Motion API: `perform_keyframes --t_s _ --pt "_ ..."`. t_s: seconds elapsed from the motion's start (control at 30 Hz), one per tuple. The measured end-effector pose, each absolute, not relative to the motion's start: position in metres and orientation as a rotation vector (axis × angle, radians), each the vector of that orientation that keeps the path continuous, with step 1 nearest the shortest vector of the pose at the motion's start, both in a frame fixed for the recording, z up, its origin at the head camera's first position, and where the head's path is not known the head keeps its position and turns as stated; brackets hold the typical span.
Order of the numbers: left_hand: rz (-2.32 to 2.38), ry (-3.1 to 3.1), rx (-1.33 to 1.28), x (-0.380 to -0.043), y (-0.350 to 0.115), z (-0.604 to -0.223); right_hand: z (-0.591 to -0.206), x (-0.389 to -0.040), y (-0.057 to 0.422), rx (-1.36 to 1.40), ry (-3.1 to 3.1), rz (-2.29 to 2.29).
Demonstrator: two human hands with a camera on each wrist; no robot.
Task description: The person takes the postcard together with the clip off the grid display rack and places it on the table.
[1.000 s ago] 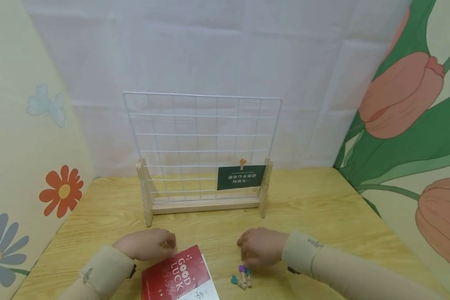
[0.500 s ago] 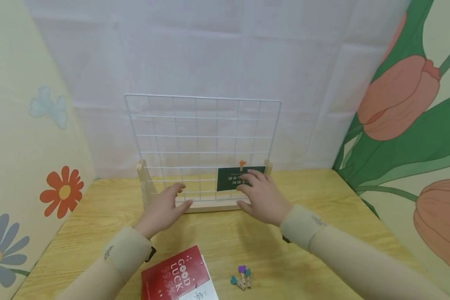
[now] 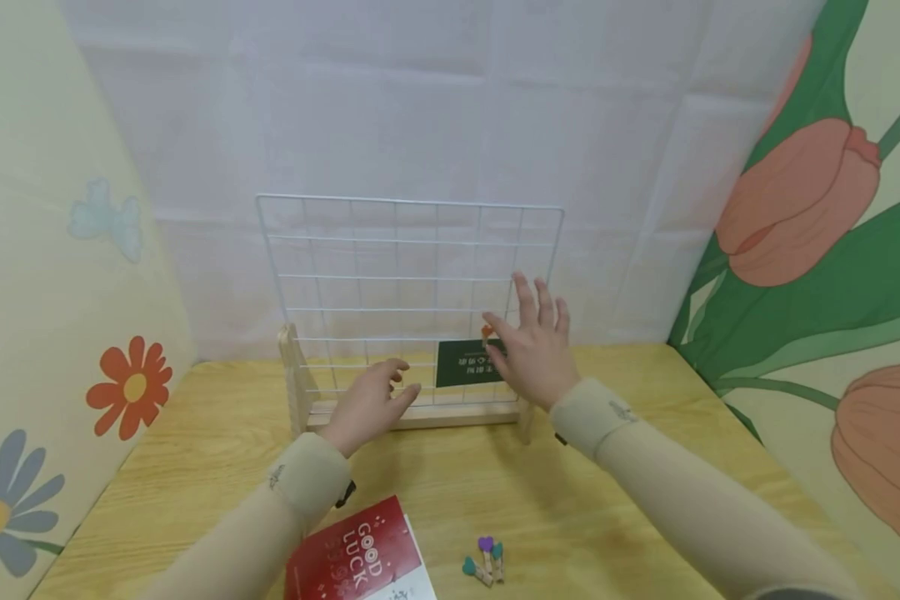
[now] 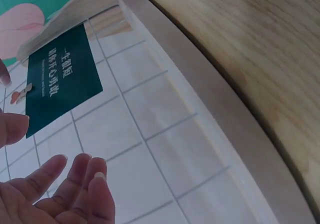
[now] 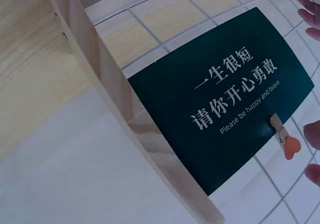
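A white wire grid in a wooden stand point(image 3: 290, 367) rises at the back of the table. Low on its right side hangs a dark green card point(image 5: 215, 99) with white writing, held by a small wooden clothespin point(image 5: 291, 147) topped with an orange heart. My right hand point(image 3: 537, 354) is at this card, fingers spread and straight, thumb and index tips just beside the clothespin. My left hand point(image 3: 367, 406), fingers loosely bent, hovers before the lower middle of the grid with nothing in it. In the left wrist view its fingers point(image 4: 100, 196) lie below the card.
A red "GOOD LUCK" card stack point(image 3: 341, 554) with a white part lies at the table's front. Right of it is a small group of clothespins point(image 3: 485, 546) with purple and teal hearts. A white cloth point(image 3: 390, 100) hangs behind; flower-printed panels stand at both sides.
Both hands have left the tabletop by the red stack and clothespins and reached forward to the grid. My right hand has risen to the orange clothespin; my left has shifted right.
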State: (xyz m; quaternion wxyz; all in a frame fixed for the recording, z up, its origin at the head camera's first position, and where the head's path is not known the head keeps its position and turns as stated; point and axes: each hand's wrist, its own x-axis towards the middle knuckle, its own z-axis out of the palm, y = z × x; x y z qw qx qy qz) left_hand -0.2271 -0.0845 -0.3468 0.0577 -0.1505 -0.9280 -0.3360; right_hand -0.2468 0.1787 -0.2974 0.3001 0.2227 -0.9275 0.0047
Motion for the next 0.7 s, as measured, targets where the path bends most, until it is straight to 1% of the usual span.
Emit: perform_keyframes --t_s 0.13,0.37,0.7 --pt "-1.075 -2.817 -0.444 -0.233 -0.075 -0.349 -0.298 -0.251 0.182 0.545 -2.482 0.072" --pt "-1.136 -2.797 -0.432 -0.245 -0.059 -0.351 -0.297 -0.257 0.185 0.574 -2.424 0.036" --pt "-1.218 -2.798 -0.417 -0.252 -0.046 -0.355 -0.305 -0.263 0.184 0.565 -2.428 0.015"
